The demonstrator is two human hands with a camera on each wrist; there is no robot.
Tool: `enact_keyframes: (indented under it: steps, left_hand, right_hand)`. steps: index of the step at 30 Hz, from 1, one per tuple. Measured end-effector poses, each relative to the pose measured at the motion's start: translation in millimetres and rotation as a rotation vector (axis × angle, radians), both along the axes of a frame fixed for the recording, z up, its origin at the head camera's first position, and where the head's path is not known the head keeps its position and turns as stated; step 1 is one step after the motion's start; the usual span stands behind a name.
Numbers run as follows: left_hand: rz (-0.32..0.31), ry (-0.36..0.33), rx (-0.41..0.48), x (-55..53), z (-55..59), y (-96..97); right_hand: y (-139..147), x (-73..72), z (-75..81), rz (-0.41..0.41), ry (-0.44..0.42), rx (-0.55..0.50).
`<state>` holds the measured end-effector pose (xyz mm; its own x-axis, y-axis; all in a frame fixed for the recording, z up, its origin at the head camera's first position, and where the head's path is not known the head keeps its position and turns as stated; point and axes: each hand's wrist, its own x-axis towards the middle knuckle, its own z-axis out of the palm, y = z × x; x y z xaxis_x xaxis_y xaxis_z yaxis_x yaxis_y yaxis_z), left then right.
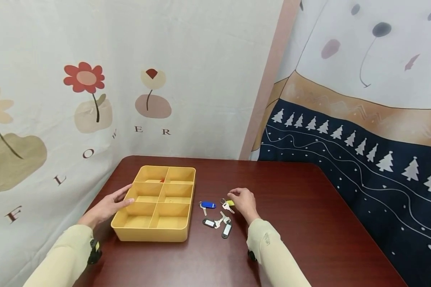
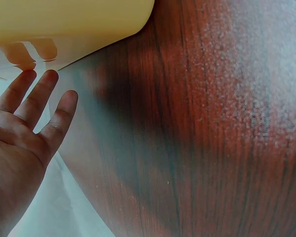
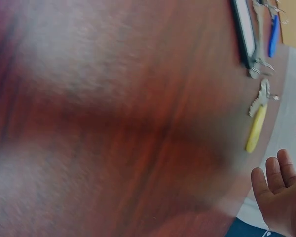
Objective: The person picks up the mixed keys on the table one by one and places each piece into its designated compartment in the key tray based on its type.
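A yellow box (image 1: pixel 151 235) with several compartments stands on the left of the table. My left hand (image 1: pixel 109 206) is at its left side, thumb by the rim and fingers extended along the outer wall; the left wrist view shows those fingers (image 2: pixel 44 91) spread. My right hand (image 1: pixel 243 202) hovers beside a key with a yellow tag (image 1: pixel 230 203), its fingers loosely bent. In the right wrist view the yellow tag (image 3: pixel 256 129) lies apart from the visible fingers. Nearby lie a key with a blue tag (image 1: pixel 208 205) and two keys with black tags (image 1: pixel 226 230).
Something small and red (image 1: pixel 162 180) sits in the box's back left compartment, mostly hidden. The dark red wooden table (image 1: pixel 291 239) extends to the right of the keys. Behind it hangs a printed cloth (image 1: pixel 201 79) with flowers, and a dark blue patterned cloth (image 1: pixel 380 191) hangs at right.
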<state>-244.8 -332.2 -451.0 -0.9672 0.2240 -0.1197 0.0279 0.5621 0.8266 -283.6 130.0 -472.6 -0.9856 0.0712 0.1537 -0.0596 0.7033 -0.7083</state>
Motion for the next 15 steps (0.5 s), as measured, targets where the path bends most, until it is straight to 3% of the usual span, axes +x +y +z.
enact_keyframes:
  steps: [8, 15]
  left_hand:
    - [0.001, 0.01, 0.019, -1.0, -1.5, -1.6]
    - [0.002, 0.018, 0.046, 0.6, -3.0, -1.3]
  right_hand:
    - [-8, 3.0, -10.0, 0.038, 0.001, 0.029]
    - [-14, 2.6, -15.7, 0.025, -0.018, 0.06]
